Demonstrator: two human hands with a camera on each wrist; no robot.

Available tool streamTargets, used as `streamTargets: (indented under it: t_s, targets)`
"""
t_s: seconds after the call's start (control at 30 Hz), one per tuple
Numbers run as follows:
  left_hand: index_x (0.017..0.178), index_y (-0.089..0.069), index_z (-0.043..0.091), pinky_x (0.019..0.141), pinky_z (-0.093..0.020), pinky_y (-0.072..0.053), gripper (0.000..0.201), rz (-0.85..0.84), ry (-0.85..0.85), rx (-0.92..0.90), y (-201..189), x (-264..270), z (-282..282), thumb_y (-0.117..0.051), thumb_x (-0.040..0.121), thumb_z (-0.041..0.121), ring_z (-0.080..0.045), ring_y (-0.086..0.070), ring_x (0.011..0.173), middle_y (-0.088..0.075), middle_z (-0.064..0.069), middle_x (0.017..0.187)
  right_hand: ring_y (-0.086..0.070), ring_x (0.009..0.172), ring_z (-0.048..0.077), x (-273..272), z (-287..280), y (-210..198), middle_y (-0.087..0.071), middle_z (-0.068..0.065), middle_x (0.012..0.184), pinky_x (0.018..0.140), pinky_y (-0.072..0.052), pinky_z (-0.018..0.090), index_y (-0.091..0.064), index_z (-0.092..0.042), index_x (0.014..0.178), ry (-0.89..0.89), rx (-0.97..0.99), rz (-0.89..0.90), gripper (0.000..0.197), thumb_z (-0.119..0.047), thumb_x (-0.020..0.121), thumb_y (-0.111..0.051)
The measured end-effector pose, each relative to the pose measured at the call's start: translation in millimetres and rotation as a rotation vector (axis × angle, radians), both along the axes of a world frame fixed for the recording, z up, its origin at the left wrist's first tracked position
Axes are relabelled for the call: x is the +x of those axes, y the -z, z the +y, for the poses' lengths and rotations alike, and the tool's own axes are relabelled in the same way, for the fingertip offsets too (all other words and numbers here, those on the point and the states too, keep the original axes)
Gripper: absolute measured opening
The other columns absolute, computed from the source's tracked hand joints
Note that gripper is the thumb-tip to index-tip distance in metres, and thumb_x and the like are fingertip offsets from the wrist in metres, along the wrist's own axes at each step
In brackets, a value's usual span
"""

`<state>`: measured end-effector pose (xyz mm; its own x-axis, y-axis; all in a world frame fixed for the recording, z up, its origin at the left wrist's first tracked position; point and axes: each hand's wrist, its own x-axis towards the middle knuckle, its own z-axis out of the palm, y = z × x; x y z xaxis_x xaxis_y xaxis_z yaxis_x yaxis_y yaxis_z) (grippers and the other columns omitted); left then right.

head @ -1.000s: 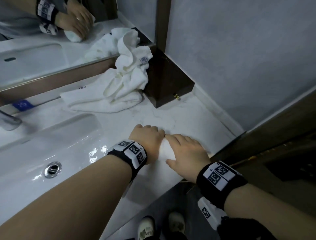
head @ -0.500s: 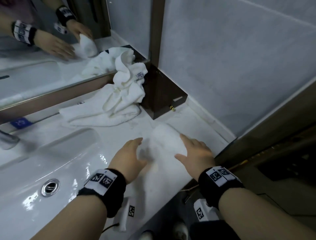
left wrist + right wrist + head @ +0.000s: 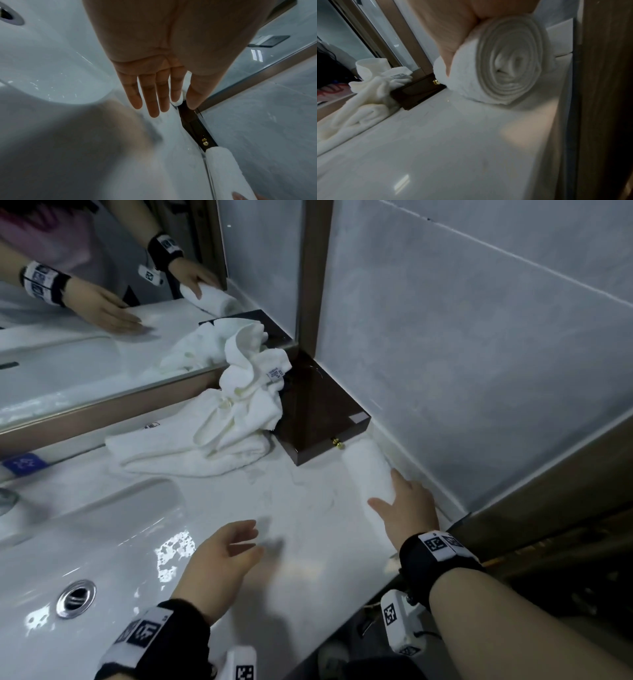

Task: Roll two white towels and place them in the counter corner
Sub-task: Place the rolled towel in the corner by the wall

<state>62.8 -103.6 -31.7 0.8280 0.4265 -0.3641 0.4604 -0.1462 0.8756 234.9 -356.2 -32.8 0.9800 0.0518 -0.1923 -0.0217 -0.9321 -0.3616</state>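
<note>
One rolled white towel [image 3: 368, 470] lies on the white counter [image 3: 308, 529] along the right wall, its far end against a dark brown box [image 3: 318, 419]. My right hand [image 3: 394, 494] lies over its near end, thumb down the left side, fingers wrapped over the top. The right wrist view shows the spiral end of the rolled towel [image 3: 505, 60] under my palm [image 3: 453, 33]. My left hand [image 3: 246, 537] hovers above the bare counter with straight fingers [image 3: 154, 94], holding nothing. A second, crumpled white towel [image 3: 219, 436] lies by the mirror, partly draped on the box.
A white sink basin [image 3: 85, 542] with a metal drain [image 3: 76, 599] fills the left. The mirror [image 3: 85, 302] runs along the back, a grey tiled wall [image 3: 479, 354] on the right. The counter's front edge drops off near my wrists.
The rolled towel moved from the front middle of the counter to the right wall beside the box. My left hand let go of it and drew back; my right hand stayed on it.
</note>
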Motion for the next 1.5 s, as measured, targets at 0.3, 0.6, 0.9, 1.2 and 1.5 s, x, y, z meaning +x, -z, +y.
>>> streamTargets:
  t_s: [0.3, 0.6, 0.9, 1.2, 1.5]
  targets:
    - [0.106, -0.071, 0.023, 0.078, -0.019, -0.046, 0.028, 0.008, -0.136, -0.041, -0.9, 1.1, -3.7, -0.071, 0.086, 0.004, -0.005, -0.070, 0.094, -0.077, 0.011, 0.094, -0.038, 0.126, 0.032, 44.4, -10.9, 2.7, -0.043, 0.012, 0.140, 0.103, -0.037, 0.042, -0.031, -0.022, 0.147, -0.091, 0.011, -0.058, 0.071, -0.043, 0.087, -0.062]
    - [0.108, -0.070, 0.018, 0.096, -0.038, -0.050, 0.028, -0.017, -0.225, -0.094, -6.5, 22.2, -3.2, -0.066, 0.088, -0.001, -0.019, -0.071, 0.097, -0.077, 0.004, 0.098, -0.030, 0.134, 0.022, 72.2, -20.9, 8.6, -0.037, -0.003, 0.150, 0.113, -0.028, 0.033, -0.047, -0.024, 0.142, -0.363, 0.027, -0.239, 0.054, -0.025, 0.090, -0.065]
    - [0.108, -0.073, 0.014, 0.090, -0.039, -0.053, 0.019, -0.058, -0.370, -0.290, -9.2, 30.8, -0.7, -0.069, 0.089, 0.012, -0.019, -0.074, 0.091, -0.077, -0.004, 0.099, -0.049, 0.121, 0.030, 83.0, -28.1, 8.1, -0.049, 0.003, 0.144, 0.103, -0.044, 0.042, -0.055, -0.023, 0.136, -0.484, -0.060, -0.349, 0.044, -0.031, 0.093, -0.059]
    - [0.107, -0.073, 0.016, 0.087, -0.038, -0.053, 0.017, -0.091, -0.435, -0.277, -16.2, 16.5, 13.4, -0.067, 0.090, 0.015, -0.019, -0.074, 0.092, -0.077, -0.003, 0.100, -0.039, 0.130, 0.019, 82.3, -28.9, 3.1, -0.029, -0.013, 0.155, 0.110, -0.036, 0.035, -0.036, -0.041, 0.144, -0.433, -0.064, -0.211, 0.046, -0.043, 0.098, -0.042]
    - [0.107, -0.072, 0.017, 0.087, -0.037, -0.053, 0.018, -0.104, -0.516, -0.270, -28.4, -7.1, 25.9, -0.067, 0.090, 0.015, -0.017, -0.074, 0.091, -0.077, -0.002, 0.099, -0.034, 0.128, 0.025, 65.7, 39.6, -31.1, -0.044, -0.003, 0.141, 0.105, -0.029, 0.047, -0.052, -0.033, 0.131, -0.290, -0.087, -0.230, 0.044, -0.043, 0.088, -0.056]
